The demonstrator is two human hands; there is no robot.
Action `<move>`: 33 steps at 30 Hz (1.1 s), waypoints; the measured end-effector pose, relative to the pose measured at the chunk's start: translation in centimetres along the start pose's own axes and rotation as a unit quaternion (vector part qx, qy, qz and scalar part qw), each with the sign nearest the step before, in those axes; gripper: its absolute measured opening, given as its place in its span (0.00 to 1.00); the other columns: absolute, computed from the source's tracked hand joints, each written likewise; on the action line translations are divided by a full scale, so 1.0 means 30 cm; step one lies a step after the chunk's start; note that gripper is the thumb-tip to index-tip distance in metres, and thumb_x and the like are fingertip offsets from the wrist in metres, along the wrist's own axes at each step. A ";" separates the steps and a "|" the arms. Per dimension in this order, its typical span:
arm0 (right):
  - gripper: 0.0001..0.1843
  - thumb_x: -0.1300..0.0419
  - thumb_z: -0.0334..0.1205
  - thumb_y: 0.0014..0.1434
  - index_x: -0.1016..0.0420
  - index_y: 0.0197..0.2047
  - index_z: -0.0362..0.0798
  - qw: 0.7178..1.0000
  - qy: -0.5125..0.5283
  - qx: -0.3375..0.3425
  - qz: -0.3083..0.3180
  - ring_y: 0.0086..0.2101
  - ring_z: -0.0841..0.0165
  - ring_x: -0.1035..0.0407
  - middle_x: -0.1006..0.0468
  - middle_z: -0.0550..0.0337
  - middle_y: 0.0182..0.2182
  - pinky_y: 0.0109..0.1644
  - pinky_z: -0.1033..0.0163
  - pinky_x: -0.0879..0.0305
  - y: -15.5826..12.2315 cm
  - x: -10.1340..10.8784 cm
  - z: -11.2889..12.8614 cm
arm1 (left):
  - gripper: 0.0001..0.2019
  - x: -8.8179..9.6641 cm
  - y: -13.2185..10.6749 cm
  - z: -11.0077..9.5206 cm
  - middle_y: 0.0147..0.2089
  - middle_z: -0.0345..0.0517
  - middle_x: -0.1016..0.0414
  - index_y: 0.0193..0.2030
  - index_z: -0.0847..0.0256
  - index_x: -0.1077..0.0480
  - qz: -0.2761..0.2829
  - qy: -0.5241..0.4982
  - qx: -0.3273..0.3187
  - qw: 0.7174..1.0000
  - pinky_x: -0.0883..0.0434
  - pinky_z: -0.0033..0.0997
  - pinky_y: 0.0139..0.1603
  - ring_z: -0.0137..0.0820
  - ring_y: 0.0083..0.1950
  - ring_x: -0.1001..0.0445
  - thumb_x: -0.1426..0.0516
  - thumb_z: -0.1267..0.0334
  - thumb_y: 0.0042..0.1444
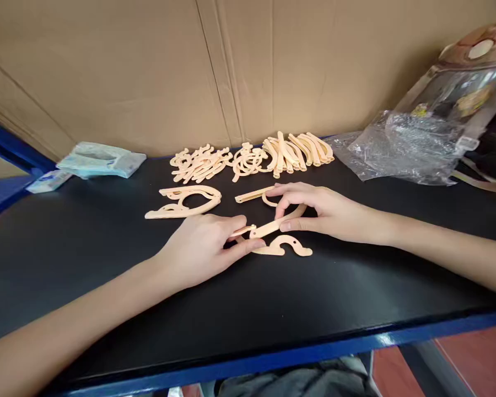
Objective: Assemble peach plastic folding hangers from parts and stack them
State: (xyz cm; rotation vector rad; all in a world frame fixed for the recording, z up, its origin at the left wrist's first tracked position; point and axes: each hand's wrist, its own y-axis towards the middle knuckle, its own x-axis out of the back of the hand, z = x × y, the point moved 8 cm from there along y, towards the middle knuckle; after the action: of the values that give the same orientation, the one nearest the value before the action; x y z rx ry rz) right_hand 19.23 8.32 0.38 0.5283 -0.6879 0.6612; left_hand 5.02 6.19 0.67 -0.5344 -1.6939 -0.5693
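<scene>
L forearm (86,320) nearest; L fingers (244,250) & R fingers (303,224) pinch slim, smooth plastic pcs (267,229).

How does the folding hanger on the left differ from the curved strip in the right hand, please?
The folding hanger lies on the tabletop; the curved strip is held by the right hand. The hanger shows several arms; the strip, one curved band. Both are peach.

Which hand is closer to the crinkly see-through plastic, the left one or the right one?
Right. The right hand is in front of the crinkly see-through plastic and to its left; the left hand is much farther left.
</scene>
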 end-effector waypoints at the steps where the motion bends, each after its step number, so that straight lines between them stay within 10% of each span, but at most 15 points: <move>1: 0.11 0.40 0.47 0.64 0.25 0.40 0.47 1.000 0.000 -0.002 -0.002 0.61 0.64 0.38 0.31 0.51 0.61 0.59 0.60 0.40 -0.001 0.001 0.001 | 0.24 0.001 0.001 0.002 0.18 0.34 0.43 0.23 0.59 0.47 -0.002 -0.009 0.006 1.000 0.50 0.26 0.25 0.27 0.20 0.43 0.50 0.46 0.64; 12: 0.11 0.40 0.48 0.63 0.26 0.40 0.49 1.000 0.019 -0.024 -0.007 0.62 0.66 0.39 0.32 0.54 0.62 0.54 0.64 0.37 -0.007 0.009 0.000 | 0.27 0.011 -0.002 0.002 0.17 0.33 0.44 0.22 0.59 0.47 -0.013 -0.043 0.010 0.999 0.48 0.25 0.22 0.25 0.19 0.42 0.55 0.41 0.66; 33: 0.15 0.42 0.53 0.65 0.25 0.41 0.50 1.000 0.012 -0.009 0.014 0.62 0.63 0.39 0.30 0.54 0.60 0.60 0.58 0.41 -0.012 0.002 0.012 | 0.26 0.039 -0.046 -0.118 0.20 0.39 0.33 0.26 0.61 0.36 -0.141 0.292 -0.192 0.926 0.46 0.30 0.21 0.30 0.19 0.30 0.61 0.54 0.72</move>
State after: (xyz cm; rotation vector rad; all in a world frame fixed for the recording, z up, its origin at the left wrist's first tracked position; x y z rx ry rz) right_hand 19.38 7.86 0.56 0.4943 -0.6794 0.6863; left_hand 6.61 2.94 2.30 -0.3433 -1.0914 -1.1605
